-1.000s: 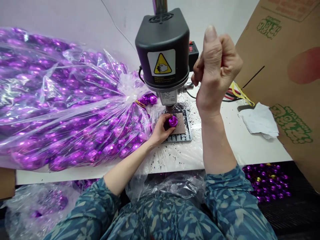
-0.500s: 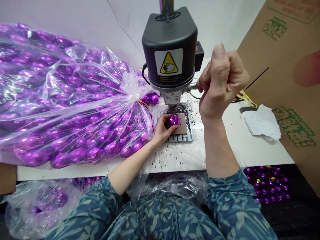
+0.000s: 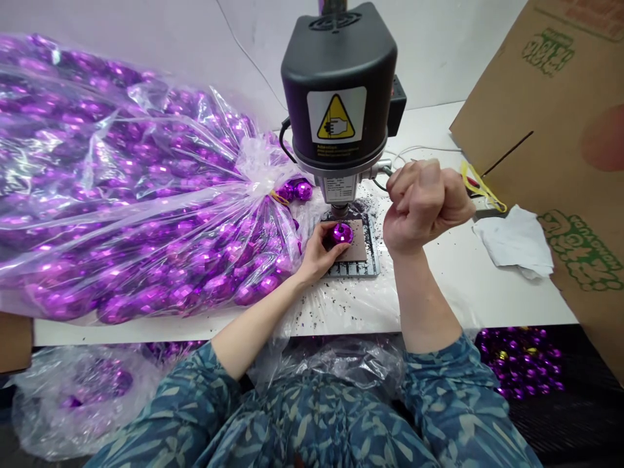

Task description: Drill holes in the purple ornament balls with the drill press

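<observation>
A shiny purple faceted ball (image 3: 342,233) rests on a brown square board (image 3: 358,244) on the metal base plate of a black drill press (image 3: 338,71). Thumb and fingers of my left hand (image 3: 322,250) pinch the ball from its left side. Just above and behind the ball sits the press's chuck (image 3: 340,210). To the right of the machine, my right hand (image 3: 426,205) is closed in a fist around the press's lever, of which only a short metal part (image 3: 383,168) shows; the rest is hidden in the fist.
A big clear bag (image 3: 146,195) of purple balls fills the left of the white table (image 3: 507,299). Dark shavings lie around the base. A crumpled white cloth (image 3: 514,240), yellow-handled scissors (image 3: 482,188) and a cardboard box (image 3: 556,130) are on the right. More purple balls (image 3: 524,364) lie below the table edge.
My right fist has come down and tilted forward with the lever. My left hand still holds the ball in the same place on the board. The whole view has shifted slightly.
</observation>
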Available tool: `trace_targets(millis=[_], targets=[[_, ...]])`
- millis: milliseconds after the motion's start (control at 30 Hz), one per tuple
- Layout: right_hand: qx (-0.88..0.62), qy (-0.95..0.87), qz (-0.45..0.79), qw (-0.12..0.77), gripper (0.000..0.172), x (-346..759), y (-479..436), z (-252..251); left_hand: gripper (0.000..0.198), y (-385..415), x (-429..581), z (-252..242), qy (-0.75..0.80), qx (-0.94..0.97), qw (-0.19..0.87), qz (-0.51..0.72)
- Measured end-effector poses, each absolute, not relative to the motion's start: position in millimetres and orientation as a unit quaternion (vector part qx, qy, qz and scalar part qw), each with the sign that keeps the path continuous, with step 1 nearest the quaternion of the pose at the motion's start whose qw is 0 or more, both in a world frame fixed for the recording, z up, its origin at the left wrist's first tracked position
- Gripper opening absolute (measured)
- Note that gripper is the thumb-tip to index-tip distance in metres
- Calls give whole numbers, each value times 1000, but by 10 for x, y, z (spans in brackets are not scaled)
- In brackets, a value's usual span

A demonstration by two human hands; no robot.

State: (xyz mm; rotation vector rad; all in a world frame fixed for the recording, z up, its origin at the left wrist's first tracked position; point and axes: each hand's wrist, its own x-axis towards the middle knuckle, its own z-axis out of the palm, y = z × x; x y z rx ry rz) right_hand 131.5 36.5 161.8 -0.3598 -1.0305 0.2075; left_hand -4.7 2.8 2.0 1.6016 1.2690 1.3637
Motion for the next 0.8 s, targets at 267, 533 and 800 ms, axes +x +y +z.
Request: trace_targets(millis=[267,533,800], targets=[[-45,-488,74,869,60,1298,458,1478,56,25,-40,17,484,611,339,527],[-77,-471,32,878,69,1296,576,1355,58,32,-45,6,480,608,350,526],[-101,-493,70,861,68,1312,446,1565,55,39,-17,24,496,594,353,526]])
